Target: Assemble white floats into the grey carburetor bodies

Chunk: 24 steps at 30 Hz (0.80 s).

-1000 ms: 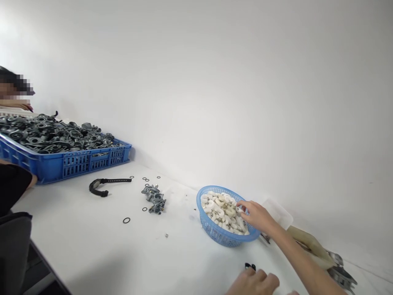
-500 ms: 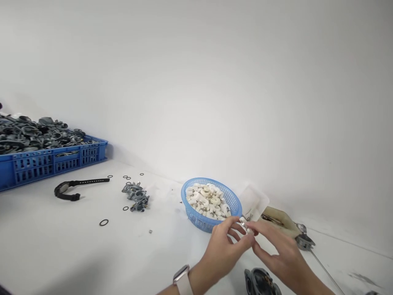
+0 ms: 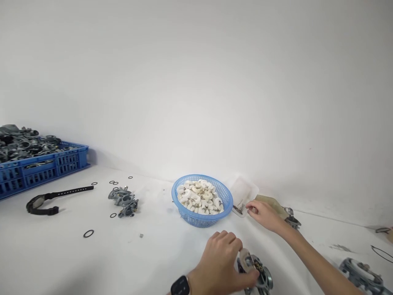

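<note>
My left hand (image 3: 219,260) is closed on a white plastic carburetor float (image 3: 245,259), pinched between thumb and fingers. The float is against a grey metal carburetor body (image 3: 264,275) lying at the front of the table; the hand partly hides both. My right hand (image 3: 262,214) reaches over the near right edge of a translucent tray (image 3: 245,189), its fingers curved and slightly apart, with nothing visible between them. Small metal pins (image 3: 239,208) lie in the tray close to its fingertips. Left of the tray, a blue round basket (image 3: 199,223) is heaped with white floats (image 3: 201,196).
A blue crate (image 3: 72,159) full of grey carburetor parts stands far left. Between it and the basket lie a black watch (image 3: 39,205), black O-rings (image 3: 89,233) and carburetor bodies (image 3: 124,200). Another carburetor part (image 3: 362,272) is at front right, and one (image 3: 291,220) behind my right forearm.
My hands have parted. The left one has brought the float down to the carburetor body, while the right has let go and moved up to the tray. The view has shifted slightly right.
</note>
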### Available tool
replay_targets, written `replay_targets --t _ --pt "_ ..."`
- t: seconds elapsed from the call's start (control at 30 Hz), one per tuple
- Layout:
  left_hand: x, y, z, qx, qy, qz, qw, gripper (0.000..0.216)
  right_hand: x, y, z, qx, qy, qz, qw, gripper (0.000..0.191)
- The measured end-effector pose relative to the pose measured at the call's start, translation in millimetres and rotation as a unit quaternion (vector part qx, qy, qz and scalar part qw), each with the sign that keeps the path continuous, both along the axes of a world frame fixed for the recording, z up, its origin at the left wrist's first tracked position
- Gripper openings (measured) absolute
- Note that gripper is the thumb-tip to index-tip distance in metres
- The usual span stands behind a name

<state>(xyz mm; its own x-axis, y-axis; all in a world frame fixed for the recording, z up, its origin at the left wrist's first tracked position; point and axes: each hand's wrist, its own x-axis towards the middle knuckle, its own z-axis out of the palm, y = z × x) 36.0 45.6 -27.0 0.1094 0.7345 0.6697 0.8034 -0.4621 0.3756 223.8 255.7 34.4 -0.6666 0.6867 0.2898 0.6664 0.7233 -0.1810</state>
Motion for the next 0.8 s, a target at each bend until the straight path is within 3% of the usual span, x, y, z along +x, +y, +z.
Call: replay_targets --t 0.13,0.33,0.53,0.8 --pt "7 7 -16.0 0.076 0.061 0.014 0.995 0.048 -29 20 -5.1 -0.005 -0.073 -0.012 0.997 0.014" --pt "4 12 -21.2 0.130 0.089 0.024 0.987 0.051 -55 42 -19.0 -0.009 -0.169 -0.036 0.985 0.029" --pt "6 6 -15.1 0.127 0.091 0.019 0.987 0.047 -57 46 -29.1 -0.006 -0.200 -0.045 0.979 0.028" --pt "7 2 -8.0 0.076 0.091 0.012 0.993 0.046 -58 44 -25.3 -0.027 -0.195 -0.034 0.980 0.028"
